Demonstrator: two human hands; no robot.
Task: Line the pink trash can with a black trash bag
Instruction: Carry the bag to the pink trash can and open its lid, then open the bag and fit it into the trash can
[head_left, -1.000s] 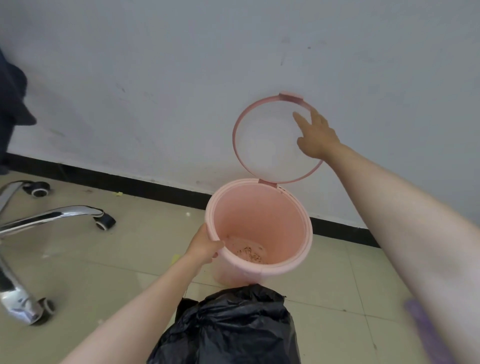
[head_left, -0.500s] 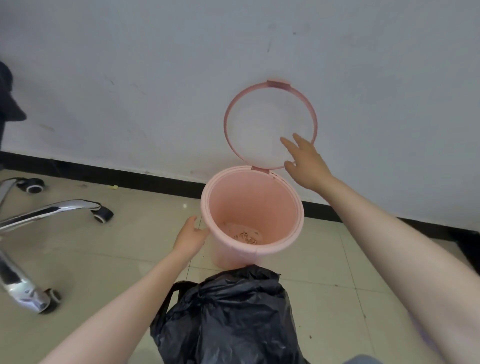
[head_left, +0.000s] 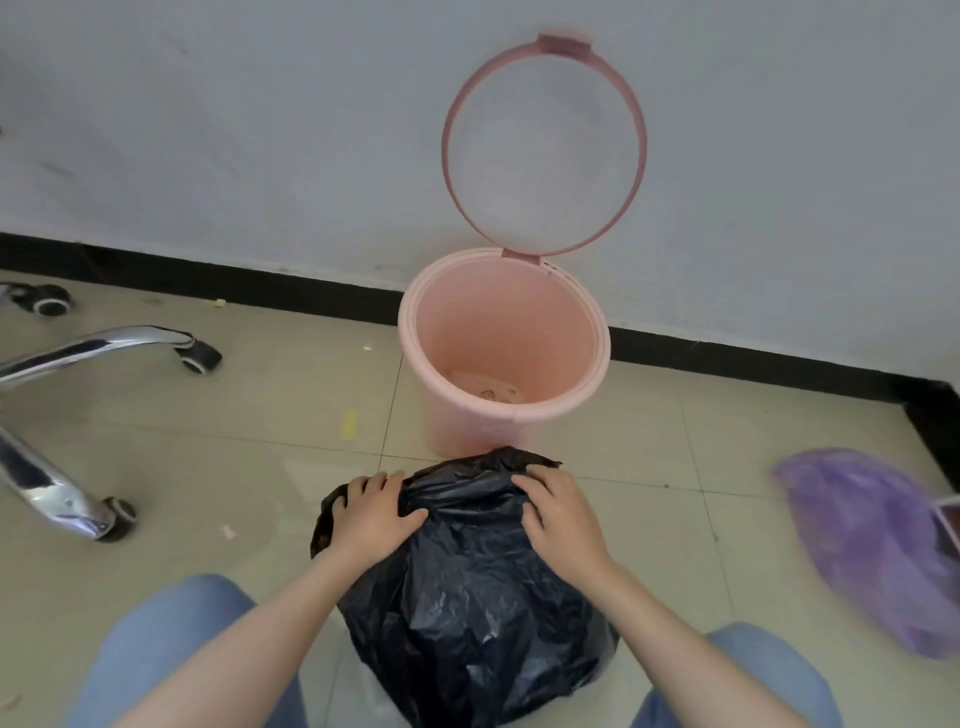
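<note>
On the tiled floor against the wall: round pink plastic trash can (head_left: 503, 358), unlined, crumbs at its bottom, hinged ring lid (head_left: 544, 143) now released and standing open. Left hand (head_left: 375, 512) and right hand (head_left: 561, 519), both withdrawn from the can, now on crumpled black plastic trash bag (head_left: 467, 587) just before it; fingers spread, pressing, not clamped. Bag handling apparently begun
</note>
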